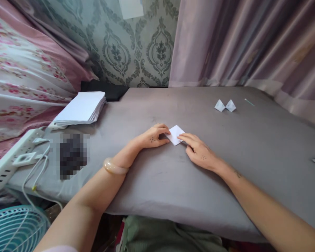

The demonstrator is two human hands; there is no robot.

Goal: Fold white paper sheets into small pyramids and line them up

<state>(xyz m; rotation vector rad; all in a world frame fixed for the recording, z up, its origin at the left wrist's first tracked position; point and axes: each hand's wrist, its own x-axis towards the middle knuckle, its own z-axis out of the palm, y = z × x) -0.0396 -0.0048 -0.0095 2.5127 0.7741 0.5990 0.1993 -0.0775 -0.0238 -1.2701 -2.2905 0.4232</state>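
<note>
A small folded white paper (pixel 175 134) lies on the grey cloth-covered table (pixel 157 182). My left hand (pixel 153 136) has its fingers curled and pinches the paper's left edge. My right hand (pixel 199 151) lies on the table with its fingers stretched flat, fingertips pressing the paper's right edge. A pale bangle (pixel 114 168) is on my left wrist.
A stack of white paper sheets (pixel 81 108) sits at the back left. Two small folded paper pieces (pixel 225 105) lie at the back right, a thin stick (pixel 249 102) beyond them. A white power strip (pixel 14 157) with cables and a blurred dark object (pixel 72 154) are at left. Curtains hang behind.
</note>
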